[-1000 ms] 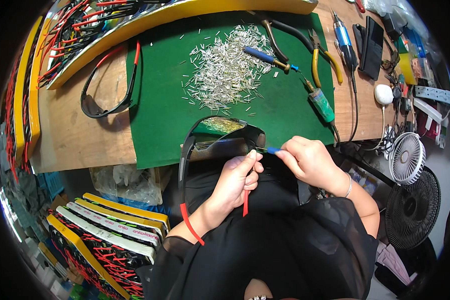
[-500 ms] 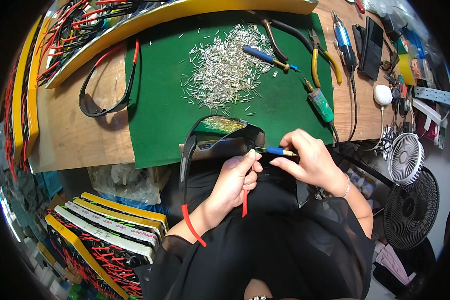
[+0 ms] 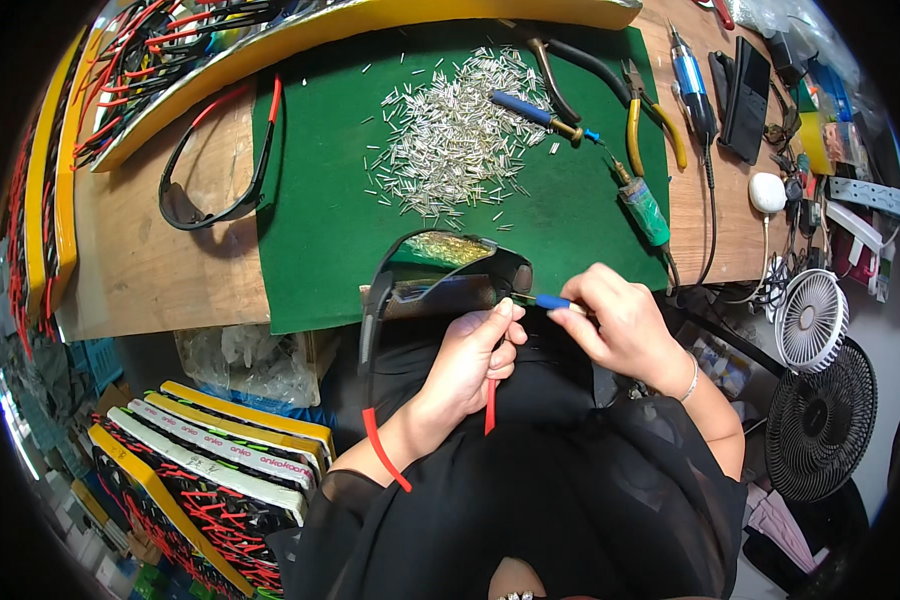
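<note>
My left hand [image 3: 475, 360] is closed around one temple of a pair of dark wraparound glasses [image 3: 369, 335] with red temple ends. The lens, shiny with yellow-green reflections, faces away from me over the table's near edge. In my right hand [image 3: 620, 320] is a small blue-handled screwdriver [image 3: 550, 301], pinched between thumb and fingers. Its thin shaft points left and meets the glasses by the hinge, next to my left fingertips. The tip itself is too small to make out. Beyond them, a heap of tiny silver pins [image 3: 460, 140] lies on the green mat [image 3: 320, 200].
A second pair of glasses [image 3: 210, 215] lies at the left. Another blue-handled screwdriver [image 3: 530, 110], yellow-handled pliers [image 3: 634, 130], a green-handled tool [image 3: 643, 210] and a blue electric screwdriver [image 3: 688, 75] lie right of the heap. Boxes of glasses [image 3: 220, 450] stand lower left; fans [image 3: 812, 318] stand right.
My right thumb and fingers have closed in on the screwdriver's handle, where they were spread wider before. My left hand and the glasses have stayed in place.
</note>
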`<state>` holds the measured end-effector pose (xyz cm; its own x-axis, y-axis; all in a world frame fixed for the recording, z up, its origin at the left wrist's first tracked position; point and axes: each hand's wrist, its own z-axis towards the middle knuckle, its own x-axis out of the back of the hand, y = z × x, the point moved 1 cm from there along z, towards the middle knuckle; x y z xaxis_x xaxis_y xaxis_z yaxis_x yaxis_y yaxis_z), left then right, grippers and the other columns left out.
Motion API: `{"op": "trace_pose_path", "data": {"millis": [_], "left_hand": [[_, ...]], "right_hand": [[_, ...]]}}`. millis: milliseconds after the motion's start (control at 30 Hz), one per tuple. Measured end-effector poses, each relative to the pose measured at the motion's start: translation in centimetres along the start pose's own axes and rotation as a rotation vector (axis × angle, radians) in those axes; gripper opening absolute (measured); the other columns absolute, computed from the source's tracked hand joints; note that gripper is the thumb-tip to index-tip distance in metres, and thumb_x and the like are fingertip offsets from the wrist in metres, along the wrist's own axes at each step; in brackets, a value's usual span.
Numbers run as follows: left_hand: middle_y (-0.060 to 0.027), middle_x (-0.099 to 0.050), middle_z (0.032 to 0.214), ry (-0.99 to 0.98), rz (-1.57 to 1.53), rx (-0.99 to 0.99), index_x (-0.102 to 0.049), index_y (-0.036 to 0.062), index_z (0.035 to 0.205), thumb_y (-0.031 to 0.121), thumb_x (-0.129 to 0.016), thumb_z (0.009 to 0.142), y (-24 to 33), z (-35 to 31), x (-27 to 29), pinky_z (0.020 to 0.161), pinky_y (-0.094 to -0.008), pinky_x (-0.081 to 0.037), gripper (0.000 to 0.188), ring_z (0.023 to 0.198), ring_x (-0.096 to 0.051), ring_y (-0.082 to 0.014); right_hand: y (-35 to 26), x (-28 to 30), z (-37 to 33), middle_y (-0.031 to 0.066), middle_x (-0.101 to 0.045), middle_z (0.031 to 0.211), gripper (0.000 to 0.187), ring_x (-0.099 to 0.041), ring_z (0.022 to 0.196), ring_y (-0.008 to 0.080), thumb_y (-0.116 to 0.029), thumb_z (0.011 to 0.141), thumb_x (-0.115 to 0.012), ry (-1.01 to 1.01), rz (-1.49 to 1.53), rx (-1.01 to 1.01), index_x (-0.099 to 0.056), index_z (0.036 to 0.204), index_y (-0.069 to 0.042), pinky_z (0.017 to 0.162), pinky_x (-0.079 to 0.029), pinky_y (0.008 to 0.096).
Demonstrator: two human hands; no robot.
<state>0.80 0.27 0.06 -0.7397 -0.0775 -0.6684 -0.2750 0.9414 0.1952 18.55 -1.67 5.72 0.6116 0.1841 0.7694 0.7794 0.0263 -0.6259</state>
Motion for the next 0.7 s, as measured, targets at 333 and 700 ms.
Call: {"op": "trace_pose_path", "data": {"millis": [333, 700], "left_hand": [[-0.0012, -0.05, 0.071, -0.02, 0.005, 0.004, -0.051, 0.0011, 0.095, 0.027, -0.046, 0.093, -0.2, 0.2, 0.1, 0.039, -0.017, -0.024, 0.026, 0.045, -0.032, -0.0025], [-0.001, -0.05, 0.071, -0.009, 0.013, -0.001, -0.051, 0.0013, 0.094, 0.027, -0.046, 0.093, 0.0, 0.0, -0.2, 0.039, -0.0169, -0.024, 0.026, 0.044, -0.031, -0.0022]], "right_hand": [[0.3, 0.2, 0.0, 0.009, -0.053, 0.072, 0.029, -0.056, 0.059, 0.0248, -0.021, 0.073, -0.069, -0.026, 0.018, 0.011, -0.051, 0.087, -0.004, 0.051, -0.046, 0.033], [-0.4, 0.5, 0.2, 0.0085, -0.052, 0.066, 0.025, -0.055, 0.057, 0.0255, -0.021, 0.074, -0.068, 0.027, 0.007, 0.005, -0.052, 0.082, -0.004, 0.049, -0.045, 0.0335]]}}
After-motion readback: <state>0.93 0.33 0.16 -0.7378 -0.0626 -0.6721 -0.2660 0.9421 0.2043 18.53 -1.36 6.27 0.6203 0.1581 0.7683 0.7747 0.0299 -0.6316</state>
